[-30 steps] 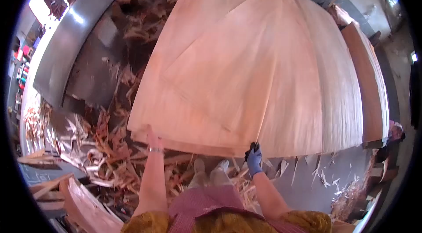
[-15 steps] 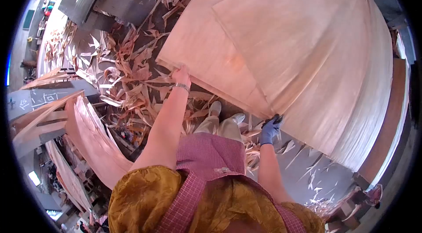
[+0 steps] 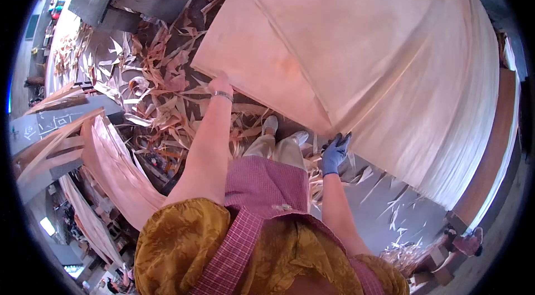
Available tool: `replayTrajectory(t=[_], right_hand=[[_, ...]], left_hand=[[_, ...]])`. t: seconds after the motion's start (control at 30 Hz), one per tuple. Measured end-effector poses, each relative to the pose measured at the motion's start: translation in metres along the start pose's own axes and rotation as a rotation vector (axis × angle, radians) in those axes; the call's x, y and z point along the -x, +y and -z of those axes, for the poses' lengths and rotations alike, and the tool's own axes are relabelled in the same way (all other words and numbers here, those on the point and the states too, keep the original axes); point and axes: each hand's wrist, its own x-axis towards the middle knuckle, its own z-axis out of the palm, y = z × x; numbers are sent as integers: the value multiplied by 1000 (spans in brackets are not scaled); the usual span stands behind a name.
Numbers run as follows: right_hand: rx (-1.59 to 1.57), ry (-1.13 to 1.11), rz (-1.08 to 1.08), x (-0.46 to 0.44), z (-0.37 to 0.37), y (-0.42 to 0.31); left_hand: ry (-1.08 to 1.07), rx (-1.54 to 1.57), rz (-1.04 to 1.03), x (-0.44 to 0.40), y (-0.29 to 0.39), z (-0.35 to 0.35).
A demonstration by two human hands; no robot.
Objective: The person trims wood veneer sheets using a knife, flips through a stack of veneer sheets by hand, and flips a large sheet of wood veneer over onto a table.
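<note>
A large, thin, pale pinkish wood veneer sheet (image 3: 239, 50) spreads in front of me, its near edge between my two hands. My bare left hand (image 3: 221, 84), with a metal band at the wrist, is closed on that edge by the left corner. My right hand (image 3: 335, 154), in a blue-grey glove with dark fingertips, pinches the edge near the right corner. Under and beside it, more veneer sheets (image 3: 429, 144) lie fanned out in a stack, with a raised fold running across them. The fingers' undersides are hidden.
Torn veneer scraps (image 3: 167, 80) cover the floor to the left and around my shoes (image 3: 270, 125). Bent veneer sheets (image 3: 114, 164) and a grey board with chalk marks (image 3: 56, 122) stand at left. At lower right a person (image 3: 468, 243) is near more scraps.
Both hands and the held veneer edge have shifted slightly left and away from my body. The grip of each hand looks the same.
</note>
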Motion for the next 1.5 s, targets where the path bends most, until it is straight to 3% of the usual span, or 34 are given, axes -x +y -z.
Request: replayTrajectory(t=[0.1,0.17,0.23,0.4,0.53,0.63,0.77,0.87,0.93,0.97,1.0,1.03,1.1,1.13,1.17,1.2,1.27,1.3,1.37,1.4,1.5], right_hand=[[159,253,429,-19,-15,42],[61,117,181,-24,-12,50],[-11,28,-53,0,-4,2],[-199,48,-42,-1,-9,5],[-127,136,98,-3,-13,8],[-202,84,0,-5,-13,13],[-172,95,14,-12,-18,24],[-328,69,-16,1,-13,2],[-358,49,23,-1,-10,13],[-431,30,40,-2,-9,25],[-395,-13,57,12,3,22],[-305,142,211,23,-1,41],[-29,81,335,56,2,94],[-158,-109,246,73,1,113],[-242,-154,77,94,-2,105],[-323,-206,-94,110,-8,92],[-42,102,334,83,-34,85],[109,251,529,73,-43,85],[-101,174,269,56,-34,51],[-186,124,195,52,-16,30],[-352,79,89,47,10,34]], left_hand=[[-10,48,68,4,5,1],[-7,78,119,5,9,1],[27,104,157,0,10,1],[99,129,206,-14,12,-1],[28,89,152,-14,10,6],[15,146,206,-7,18,4],[-1,-26,151,-13,14,0],[-71,-144,151,-53,0,9],[-243,-497,-64,-55,-3,20],[-362,-1285,-524,-62,-6,34],[-348,-1641,-828,-56,-5,43],[-277,-1686,-927,-44,-6,47],[-40,-1334,-967,23,1,41],[59,-1054,-961,81,15,25],[-56,-1300,-1155,117,15,17],[-312,-1204,-1354,138,11,17],[-632,-1369,-1434,159,-5,10],[-686,-1428,-1428,168,-7,1],[-784,-1559,-1407,185,-10,-13],[-716,-1585,-1503,190,-15,-17],[-826,-1710,-1296,204,-3,-30]])
